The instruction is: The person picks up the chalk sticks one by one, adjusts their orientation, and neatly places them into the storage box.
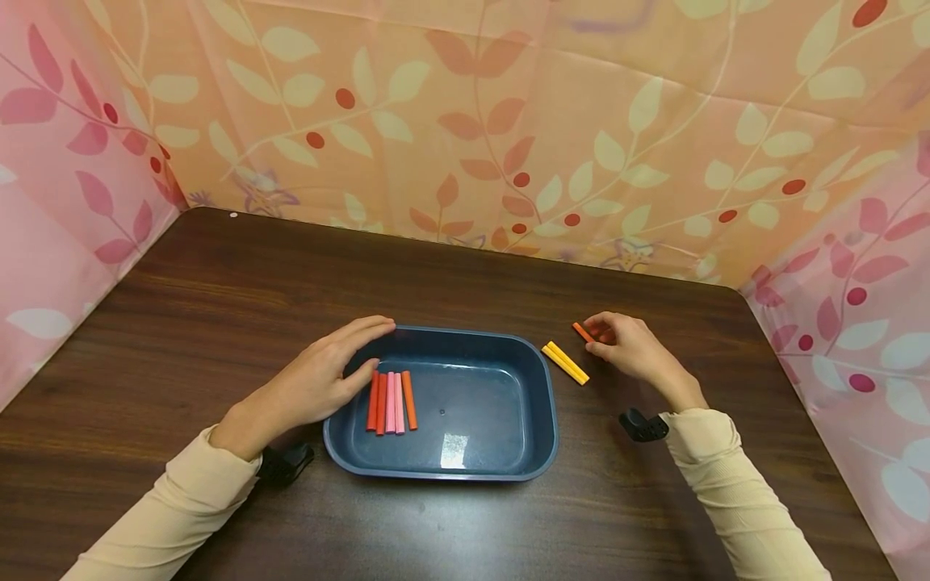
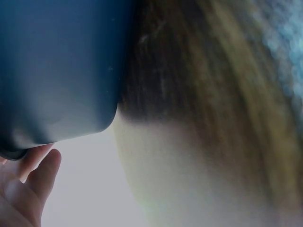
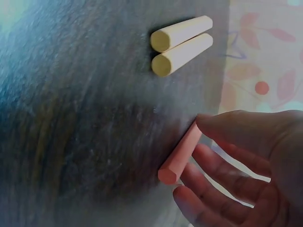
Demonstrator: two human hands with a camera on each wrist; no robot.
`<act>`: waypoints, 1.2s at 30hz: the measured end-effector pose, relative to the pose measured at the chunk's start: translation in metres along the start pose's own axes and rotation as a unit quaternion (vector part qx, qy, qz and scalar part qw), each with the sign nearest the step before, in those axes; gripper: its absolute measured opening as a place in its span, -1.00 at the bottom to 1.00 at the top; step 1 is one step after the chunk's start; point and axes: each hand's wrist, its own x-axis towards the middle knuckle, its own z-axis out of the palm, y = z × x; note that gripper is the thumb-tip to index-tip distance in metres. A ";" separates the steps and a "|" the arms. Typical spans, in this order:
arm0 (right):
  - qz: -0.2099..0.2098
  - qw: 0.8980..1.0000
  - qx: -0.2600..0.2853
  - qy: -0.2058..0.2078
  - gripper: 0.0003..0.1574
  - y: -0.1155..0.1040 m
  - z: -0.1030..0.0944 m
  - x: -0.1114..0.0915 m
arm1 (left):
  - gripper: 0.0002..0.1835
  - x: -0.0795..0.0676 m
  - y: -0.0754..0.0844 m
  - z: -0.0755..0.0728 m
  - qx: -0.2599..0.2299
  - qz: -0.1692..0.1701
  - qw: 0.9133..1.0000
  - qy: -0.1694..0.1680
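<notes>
A dark blue plastic tub stands in the middle of the table. My left hand holds its far left corner, thumb over the inner side and fingers along the rim; the left wrist view shows the tub's outer wall. Inside, close to the thumb, several chalk sticks lie side by side: red, pink and orange. To the right of the tub, my right hand pinches another orange chalk stick between thumb and fingers, low over the table.
Two yellow chalk sticks lie together on the table between the tub and my right hand. The dark wooden table is bordered by floral cloth at the back and both sides. A small white spot shows at the far left corner.
</notes>
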 end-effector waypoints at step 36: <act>0.023 0.999 0.021 0.034 -0.58 -0.018 -0.008 -0.010 | -0.39 0.000 0.000 0.000 -0.004 0.000 1.000 0.001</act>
